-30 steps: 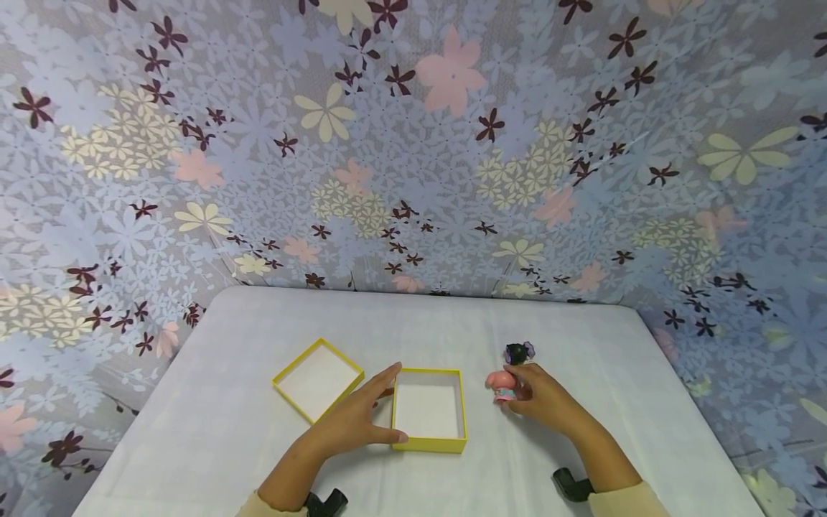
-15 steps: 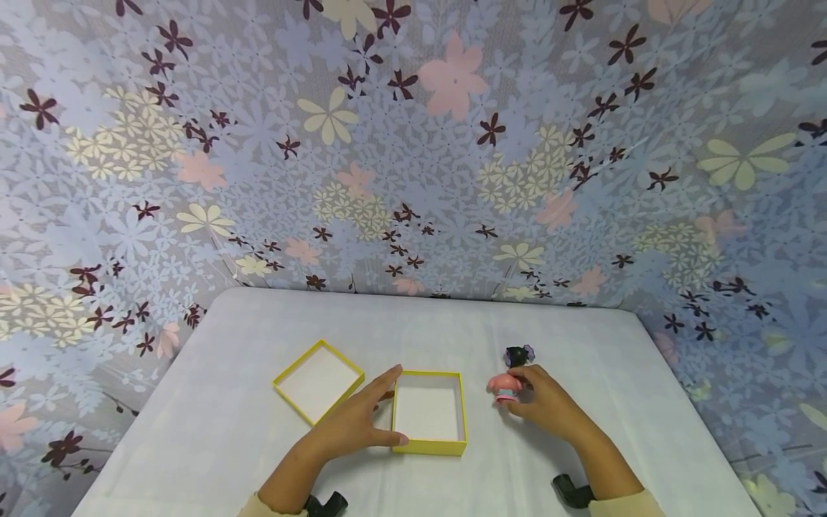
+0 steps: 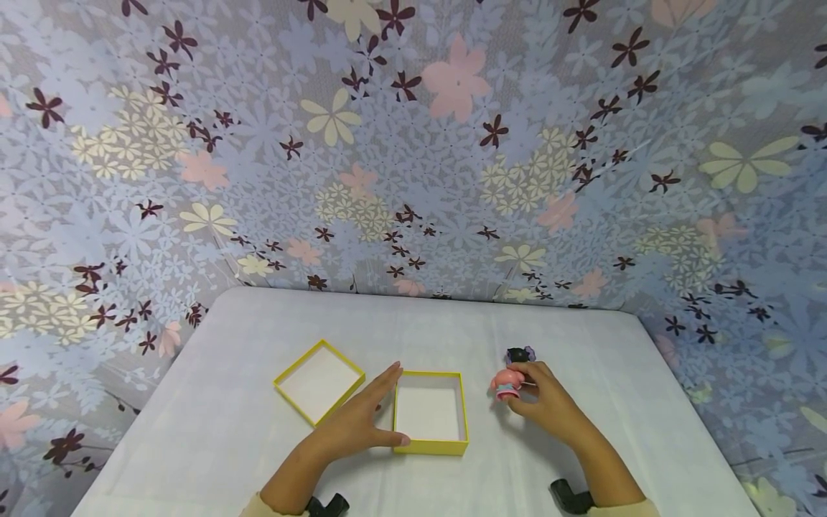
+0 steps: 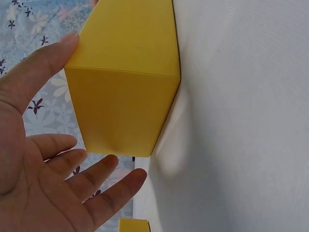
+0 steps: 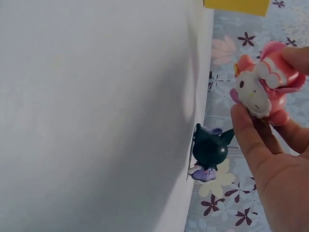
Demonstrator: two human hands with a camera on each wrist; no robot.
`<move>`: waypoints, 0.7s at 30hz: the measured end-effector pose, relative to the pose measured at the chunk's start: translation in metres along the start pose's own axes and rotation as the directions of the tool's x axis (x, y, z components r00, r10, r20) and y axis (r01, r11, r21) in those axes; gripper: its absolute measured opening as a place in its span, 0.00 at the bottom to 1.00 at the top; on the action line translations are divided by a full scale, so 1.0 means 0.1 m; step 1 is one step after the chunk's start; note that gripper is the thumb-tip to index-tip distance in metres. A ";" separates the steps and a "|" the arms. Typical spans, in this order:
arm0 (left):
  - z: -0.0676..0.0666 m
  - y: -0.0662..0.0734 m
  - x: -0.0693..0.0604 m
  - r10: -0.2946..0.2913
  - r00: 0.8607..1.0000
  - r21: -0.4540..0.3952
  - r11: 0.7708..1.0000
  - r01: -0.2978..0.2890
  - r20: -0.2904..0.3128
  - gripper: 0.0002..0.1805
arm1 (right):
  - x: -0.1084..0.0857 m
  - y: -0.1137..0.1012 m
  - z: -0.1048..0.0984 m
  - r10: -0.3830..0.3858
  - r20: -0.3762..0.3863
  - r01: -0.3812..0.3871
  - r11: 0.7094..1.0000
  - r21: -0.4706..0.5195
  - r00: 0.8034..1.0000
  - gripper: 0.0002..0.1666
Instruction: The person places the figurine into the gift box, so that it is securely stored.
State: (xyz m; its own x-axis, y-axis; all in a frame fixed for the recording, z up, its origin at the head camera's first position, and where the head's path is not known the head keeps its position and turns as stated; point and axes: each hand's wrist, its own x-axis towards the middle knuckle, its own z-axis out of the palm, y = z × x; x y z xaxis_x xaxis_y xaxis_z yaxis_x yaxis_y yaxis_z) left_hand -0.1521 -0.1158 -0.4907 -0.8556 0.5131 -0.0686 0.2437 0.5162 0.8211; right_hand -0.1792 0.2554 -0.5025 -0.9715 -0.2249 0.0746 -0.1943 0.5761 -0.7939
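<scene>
A pink figurine (image 3: 507,383) with a white face (image 5: 253,94) is pinched between the thumb and fingers of my right hand (image 3: 549,408). In the right wrist view it hangs off the white surface. Just behind it on the table sits a dark-headed figurine (image 3: 519,355) with purple parts. My left hand (image 3: 352,429) spans the left side of an open yellow box (image 3: 429,447) with a white inside. Its thumb touches the near left corner, and its other fingers (image 4: 116,195) are stretched out. In the left wrist view those fingers look apart from the box wall.
A second yellow-rimmed square tray, like a lid (image 3: 293,404), lies turned at an angle left of the box. White cloth covers the table (image 3: 258,316), and a floral curtain (image 3: 413,179) rises behind it. Black wrist devices (image 3: 571,497) sit at both forearms.
The right hand has shifted the pink figurine slightly to the right and tipped it a little. My left hand keeps its place at the box.
</scene>
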 end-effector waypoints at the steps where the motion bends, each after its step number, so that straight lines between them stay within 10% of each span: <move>1: 0.00 0.00 0.00 -0.002 1.000 0.008 1.000 0.002 -0.003 0.63 | 0.00 -0.01 0.00 -0.007 -0.003 0.007 1.000 0.001 1.000 0.34; 21: 0.00 0.01 0.00 -0.038 0.999 0.042 0.998 0.037 0.020 0.62 | -0.07 -0.26 0.02 -0.071 -0.035 0.073 0.997 0.036 0.997 0.38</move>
State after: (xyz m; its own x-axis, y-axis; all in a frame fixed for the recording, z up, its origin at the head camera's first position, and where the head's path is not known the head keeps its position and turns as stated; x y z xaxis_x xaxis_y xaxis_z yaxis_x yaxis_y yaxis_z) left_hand -0.1522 -0.1151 -0.4895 -0.8551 0.5064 -0.1110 0.2306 0.5632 0.7935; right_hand -0.1672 0.2405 -0.4841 -0.9593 -0.2375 0.1525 -0.2595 0.5296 -0.8076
